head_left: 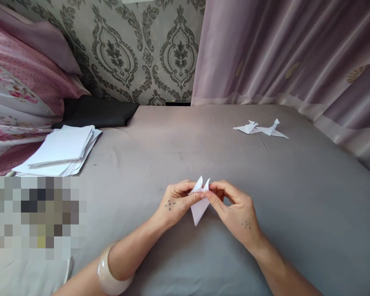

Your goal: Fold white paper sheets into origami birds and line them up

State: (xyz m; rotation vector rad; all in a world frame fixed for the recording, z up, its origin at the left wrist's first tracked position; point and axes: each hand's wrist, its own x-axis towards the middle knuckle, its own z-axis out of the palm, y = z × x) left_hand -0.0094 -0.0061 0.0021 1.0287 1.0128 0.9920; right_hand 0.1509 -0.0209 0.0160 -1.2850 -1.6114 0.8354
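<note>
A folded white paper figure (200, 211) is held between my two hands, above the grey cloth surface. Two narrow points stick up from its top and one wide point hangs down. My left hand (179, 201) pinches its left side, thumb in front and fingers behind. On the other side, my right hand (234, 207) grips the paper near the right upper point with thumb and forefinger. The thumbs nearly meet at the middle of the figure. The fingers behind the paper are partly hidden.
Two folded paper birds (273, 129) lie at the back right. A stack of white paper (61, 146) sits at the left, before a black folded item (101, 111). Purple curtains (265, 49) hang along the right side. A pixelated patch covers the lower left.
</note>
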